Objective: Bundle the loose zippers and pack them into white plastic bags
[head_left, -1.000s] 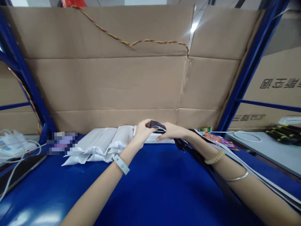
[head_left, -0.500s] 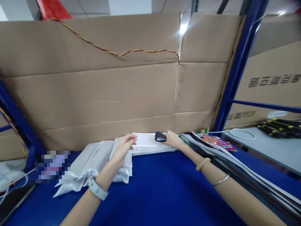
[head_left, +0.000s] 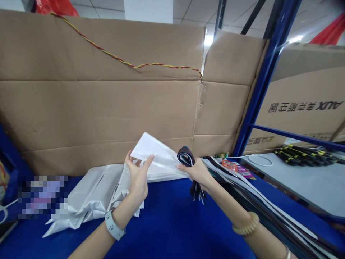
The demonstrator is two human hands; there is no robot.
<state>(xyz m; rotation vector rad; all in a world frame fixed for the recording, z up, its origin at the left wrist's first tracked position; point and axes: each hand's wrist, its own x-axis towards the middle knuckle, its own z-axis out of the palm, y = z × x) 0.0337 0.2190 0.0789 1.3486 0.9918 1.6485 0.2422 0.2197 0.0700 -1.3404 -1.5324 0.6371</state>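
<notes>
My left hand [head_left: 138, 173] grips a flat white plastic bag [head_left: 155, 154] and lifts its end off the pile, with the thumb on top and the fingers behind it. My right hand [head_left: 197, 172] holds a rolled dark strap bundle with a pale stripe [head_left: 185, 155]. Dark strap ends [head_left: 196, 190] hang below that hand. Its fingertips sit right beside the white bag's lower edge. Crumpled white plastic bags [head_left: 90, 198] lie under and to the left of my left wrist.
A long stack of dark and white strips [head_left: 258, 194] lies on the blue worktop [head_left: 172, 230] at right, with small coloured packets [head_left: 237, 168] behind. A cardboard wall [head_left: 99, 108] stands behind. Black-and-yellow screwdrivers [head_left: 304, 158] and a white cable coil [head_left: 256, 160] rest on a grey shelf [head_left: 304, 183].
The white bag now stands lifted and tilted in my left hand instead of lying flat. The dark bundle sits upright in my right hand, its strap ends hanging down.
</notes>
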